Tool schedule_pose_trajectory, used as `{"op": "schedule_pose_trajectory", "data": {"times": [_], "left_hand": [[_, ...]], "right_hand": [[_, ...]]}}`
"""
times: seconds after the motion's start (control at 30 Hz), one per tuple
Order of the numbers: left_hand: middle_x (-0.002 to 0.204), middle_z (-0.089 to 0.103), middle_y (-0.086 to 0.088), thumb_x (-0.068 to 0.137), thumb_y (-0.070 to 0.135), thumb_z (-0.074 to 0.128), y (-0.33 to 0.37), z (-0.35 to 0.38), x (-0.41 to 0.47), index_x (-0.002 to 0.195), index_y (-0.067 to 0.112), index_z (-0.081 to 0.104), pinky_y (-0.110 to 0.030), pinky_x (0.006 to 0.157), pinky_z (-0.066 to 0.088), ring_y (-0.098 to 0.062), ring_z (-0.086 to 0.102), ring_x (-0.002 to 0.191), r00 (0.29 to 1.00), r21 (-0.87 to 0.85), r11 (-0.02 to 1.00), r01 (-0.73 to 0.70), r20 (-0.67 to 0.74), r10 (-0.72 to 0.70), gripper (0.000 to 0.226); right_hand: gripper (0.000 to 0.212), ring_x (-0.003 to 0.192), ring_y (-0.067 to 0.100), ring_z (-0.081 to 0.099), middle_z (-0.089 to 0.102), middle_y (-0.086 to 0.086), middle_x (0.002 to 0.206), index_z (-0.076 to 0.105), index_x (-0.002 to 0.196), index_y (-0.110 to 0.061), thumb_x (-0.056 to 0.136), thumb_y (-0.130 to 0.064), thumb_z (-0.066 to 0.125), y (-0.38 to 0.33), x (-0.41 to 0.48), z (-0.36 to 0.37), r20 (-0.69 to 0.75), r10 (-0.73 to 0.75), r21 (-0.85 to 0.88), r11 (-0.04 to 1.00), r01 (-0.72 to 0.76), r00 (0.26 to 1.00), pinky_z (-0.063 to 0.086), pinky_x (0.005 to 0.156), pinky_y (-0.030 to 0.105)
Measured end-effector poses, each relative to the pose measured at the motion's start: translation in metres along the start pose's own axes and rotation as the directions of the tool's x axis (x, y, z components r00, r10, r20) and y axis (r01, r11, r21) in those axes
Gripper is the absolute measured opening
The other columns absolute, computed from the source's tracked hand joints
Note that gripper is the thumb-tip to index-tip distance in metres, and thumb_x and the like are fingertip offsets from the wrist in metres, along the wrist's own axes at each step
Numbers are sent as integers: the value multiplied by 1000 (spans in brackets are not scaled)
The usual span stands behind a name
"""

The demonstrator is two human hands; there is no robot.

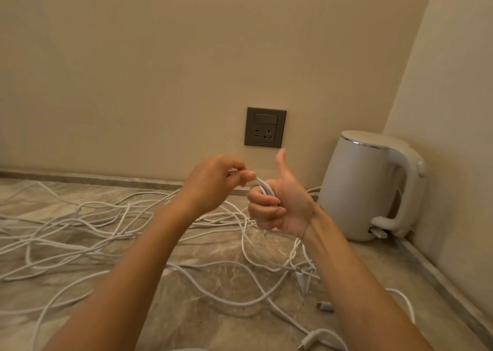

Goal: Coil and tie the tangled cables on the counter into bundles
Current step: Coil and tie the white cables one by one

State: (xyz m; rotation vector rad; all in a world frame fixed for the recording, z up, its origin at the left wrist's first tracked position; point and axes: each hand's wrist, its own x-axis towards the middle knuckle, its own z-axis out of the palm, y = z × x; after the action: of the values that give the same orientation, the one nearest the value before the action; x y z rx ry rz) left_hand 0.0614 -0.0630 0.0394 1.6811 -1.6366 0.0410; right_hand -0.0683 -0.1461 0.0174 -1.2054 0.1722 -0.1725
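A mass of tangled white cables (88, 228) sprawls over the marble counter (208, 321), from the far left to the front right. My right hand (280, 206) is raised above it, fingers curled round a small coil of white cable (265, 186), thumb pointing straight up. Just left of it, my left hand (213, 182) pinches the end of that same cable between thumb and fingertips. A strand drops from under my right fist down to the counter. Loose plug ends (324, 306) lie at the front right.
A white electric kettle (368, 187) stands in the back right corner against the wall. A dark wall socket (265, 127) sits behind my hands. Beige walls close off the back and right sides of the counter.
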Motion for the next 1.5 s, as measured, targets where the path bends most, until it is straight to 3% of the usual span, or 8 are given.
{"op": "schedule_pose_trajectory", "data": {"times": [0.13, 0.27, 0.37, 0.5, 0.87, 1.03, 1.2, 1.5], "left_hand": [[63, 53, 2, 97, 24, 44, -1, 15, 1, 69, 18, 54, -30, 63, 36, -24, 52, 68, 994, 16, 998, 54, 92, -56, 30], [89, 63, -15, 96, 8, 35, -3, 35, -4, 97, 7, 60, -31, 64, 41, -33, 61, 85, 959, 25, 996, 81, 269, -85, 25], [79, 54, -4, 97, 7, 33, -1, 44, -9, 96, 11, 59, -17, 46, 41, -15, 53, 60, 908, 6, 997, 78, 413, -73, 27], [67, 41, 10, 97, 5, 32, 10, 50, -10, 103, 5, 59, -9, 46, 33, -5, 41, 58, 848, -1, 995, 97, 524, -82, 28], [84, 48, -2, 100, 22, 37, 21, 30, -9, 96, 5, 66, -23, 61, 29, -13, 45, 77, 769, 190, 981, 25, 623, -140, 33], [62, 51, 5, 95, 29, 47, 18, 18, -6, 70, 12, 64, -29, 59, 32, -8, 44, 56, 858, 207, 978, 2, 502, -108, 35], [55, 49, -5, 86, 32, 59, 13, 8, -6, 68, 4, 66, -29, 52, 31, -18, 41, 51, 937, 214, 977, 10, 340, -84, 34], [58, 50, 13, 83, 38, 64, 2, -3, -1, 72, 21, 67, -22, 54, 33, 0, 44, 55, 985, 70, 997, 21, 170, -33, 20]], "right_hand": [[88, 34, 7, 16, 37, -4, 33, 40, 41, -15, 73, -86, 1, 2, 4, -3, 139, -79, 269, 962, 40, 987, 24, 32, 15], [84, 47, 14, 28, 37, 6, 45, 51, 59, -4, 75, -81, 22, 0, 4, -8, 237, -256, 585, 808, 72, 937, 32, 44, 25], [82, 43, 14, 30, 41, 7, 46, 48, 58, -5, 80, -79, 20, -2, 1, -9, 37, -332, 696, 685, 214, 942, 34, 41, 25], [79, 40, 12, 34, 35, 1, 48, 44, 57, -9, 86, -76, 16, -4, -2, -8, -288, -350, 671, 590, 448, 892, 33, 37, 20], [81, 47, 12, 34, 36, 4, 53, 47, 70, -7, 85, -76, 8, 1, 6, 0, -457, -353, 6, 916, 400, 816, 29, 46, 24], [81, 47, 15, 36, 40, 5, 48, 49, 65, -7, 85, -71, 3, 3, 11, -4, -500, -359, -285, 927, 242, 788, 33, 47, 25], [85, 43, 14, 33, 38, 8, 46, 42, 55, -7, 79, -71, -9, 7, 13, -3, -452, -235, -494, 869, -22, 861, 35, 42, 17], [90, 37, 12, 29, 37, 1, 42, 41, 54, -8, 75, -80, -8, 5, 3, -14, -320, 29, -418, 893, -168, 947, 25, 45, 25]]}}
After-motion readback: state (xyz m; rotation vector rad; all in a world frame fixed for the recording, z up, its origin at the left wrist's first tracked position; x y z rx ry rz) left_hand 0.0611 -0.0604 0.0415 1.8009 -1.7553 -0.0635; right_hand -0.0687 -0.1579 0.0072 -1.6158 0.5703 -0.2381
